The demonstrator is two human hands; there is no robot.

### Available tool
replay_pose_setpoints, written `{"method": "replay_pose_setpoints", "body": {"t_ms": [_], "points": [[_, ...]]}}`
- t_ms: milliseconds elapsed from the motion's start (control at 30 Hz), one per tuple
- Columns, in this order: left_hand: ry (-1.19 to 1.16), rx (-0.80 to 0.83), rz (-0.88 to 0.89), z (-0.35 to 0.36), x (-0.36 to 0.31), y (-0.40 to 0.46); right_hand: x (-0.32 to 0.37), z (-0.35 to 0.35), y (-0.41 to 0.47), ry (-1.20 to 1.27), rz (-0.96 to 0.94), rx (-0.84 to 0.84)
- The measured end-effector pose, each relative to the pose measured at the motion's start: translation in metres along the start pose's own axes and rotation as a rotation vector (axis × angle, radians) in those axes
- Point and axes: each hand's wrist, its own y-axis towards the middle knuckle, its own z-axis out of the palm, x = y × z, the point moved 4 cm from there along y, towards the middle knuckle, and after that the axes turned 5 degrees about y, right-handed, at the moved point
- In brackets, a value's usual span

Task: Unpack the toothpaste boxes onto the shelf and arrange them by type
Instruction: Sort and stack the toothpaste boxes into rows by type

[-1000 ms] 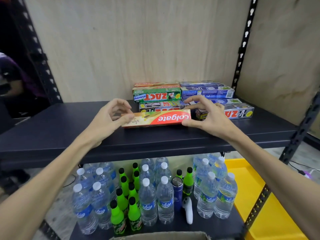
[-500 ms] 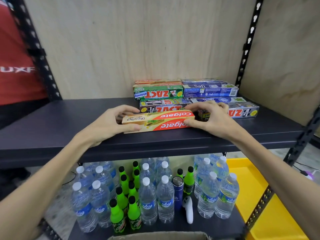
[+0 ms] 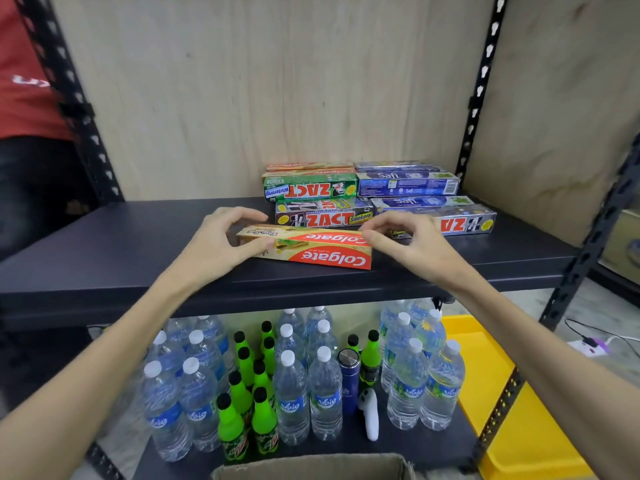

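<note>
Dark shelf (image 3: 104, 258) carried a red toothpaste box (image 3: 311, 249) between two hands, left hand (image 3: 221, 244) pinching its left end, right hand (image 3: 412, 242) curled touching its right end, stacked boxes (image 3: 363, 195) just beyond.

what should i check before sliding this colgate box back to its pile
1. Left hand grips the Colgate box: ok.
2. Right hand holds the other end: cannot tell, fingers only near it.
3. Box flat on the shelf: ok.
4. Colgate stack at the back reachable: not ok, Zact boxes lie between.
5. Matching type: ok, same red and gold.
</note>
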Motion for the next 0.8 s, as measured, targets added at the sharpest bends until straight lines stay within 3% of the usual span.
{"method": "replay_pose_setpoints", "body": {"t_ms": [200, 500, 800], "points": [[0.091, -0.371, -0.175, 0.017, -0.021, -0.050, 0.018, 0.011, -0.020, 0.126, 0.056, 0.049], [0.037, -0.126, -0.297, 0.051, -0.084, -0.084, 0.051, 0.044, -0.044, 0.308, 0.033, 0.093], [-0.004, -0.098, -0.284, 0.028, -0.075, -0.086, 0.067, 0.078, -0.038, 0.456, 0.066, 0.237]]}}
